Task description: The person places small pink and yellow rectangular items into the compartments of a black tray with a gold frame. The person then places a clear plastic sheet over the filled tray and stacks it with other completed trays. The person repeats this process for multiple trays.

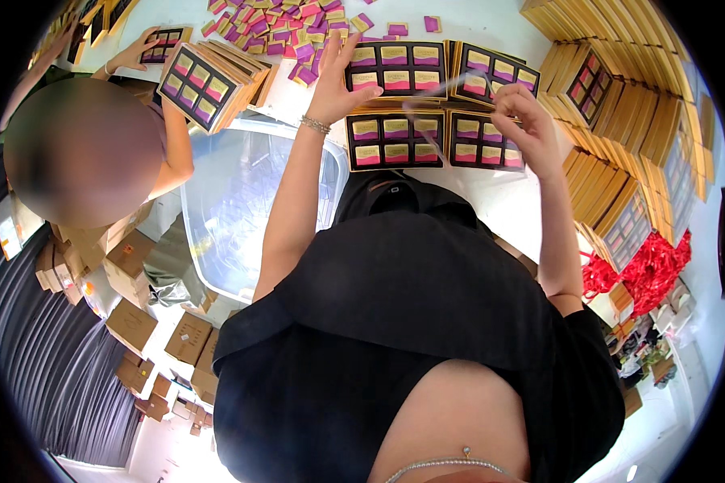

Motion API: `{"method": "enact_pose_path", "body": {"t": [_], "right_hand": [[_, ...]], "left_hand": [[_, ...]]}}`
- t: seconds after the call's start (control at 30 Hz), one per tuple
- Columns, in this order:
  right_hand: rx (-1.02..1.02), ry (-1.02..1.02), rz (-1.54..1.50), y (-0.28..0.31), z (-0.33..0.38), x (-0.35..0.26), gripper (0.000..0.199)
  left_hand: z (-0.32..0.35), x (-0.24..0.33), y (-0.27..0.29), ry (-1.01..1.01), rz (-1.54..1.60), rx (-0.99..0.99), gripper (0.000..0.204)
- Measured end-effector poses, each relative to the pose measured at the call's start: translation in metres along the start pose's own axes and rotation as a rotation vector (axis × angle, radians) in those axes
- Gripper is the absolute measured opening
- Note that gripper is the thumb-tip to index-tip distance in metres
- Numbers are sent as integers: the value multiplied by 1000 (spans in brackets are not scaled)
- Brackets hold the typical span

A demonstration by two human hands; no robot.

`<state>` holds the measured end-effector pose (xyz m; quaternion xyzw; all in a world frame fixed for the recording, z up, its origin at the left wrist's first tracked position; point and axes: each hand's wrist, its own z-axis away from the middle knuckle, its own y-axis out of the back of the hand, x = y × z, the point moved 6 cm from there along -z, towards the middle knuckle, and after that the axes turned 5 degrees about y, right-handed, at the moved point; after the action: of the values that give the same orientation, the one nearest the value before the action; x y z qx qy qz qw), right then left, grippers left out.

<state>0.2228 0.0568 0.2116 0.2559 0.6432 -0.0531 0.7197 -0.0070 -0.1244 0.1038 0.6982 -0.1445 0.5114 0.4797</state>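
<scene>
On the white table before me, several gold-edged boxes with black inserts lie close together in two rows, among them a back-left box (395, 68) and a front-left box (395, 138). Each insert holds small wrapped pieces in gold with pink or purple. My left hand (334, 87) is open, fingers spread, at the left edge of the back-left box. Above the right-hand boxes, my right hand (527, 127) is closed in a pinch on a clear plastic sheet (427, 106). The sheet is see-through and its outline is partly blurred over the boxes.
Loose wrapped pieces (270, 28) are heaped at the far side. Stacked gold boxes (612, 121) line the right. Left, a co-worker's hand (133, 55) touches a box beside a box stack (197, 87). A clear plastic bin (238, 217) sits below the table's left edge.
</scene>
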Motion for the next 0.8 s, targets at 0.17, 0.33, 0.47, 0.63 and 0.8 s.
{"method": "enact_pose_path", "body": {"t": [0.17,0.33,0.47,0.63,0.8], "right_hand": [[-727,-374,-838,-71,39,0,55],[-1207,-556,-1180,-91,85,-26,133],[-1056,-639,-1066,-81,79,-38,131],[-466,-219,-272,-46,-36,-26,131],[-292,387,1169,-108,-96,-10,117]], "left_hand": [[-8,-26,-8,23,-29,-102,88],[-7,-34,-15,65,45,-117,89],[-7,-33,-8,25,16,-123,108],[7,-62,18,50,152,-210,138],[-21,-47,5,-34,91,-308,136]]}}
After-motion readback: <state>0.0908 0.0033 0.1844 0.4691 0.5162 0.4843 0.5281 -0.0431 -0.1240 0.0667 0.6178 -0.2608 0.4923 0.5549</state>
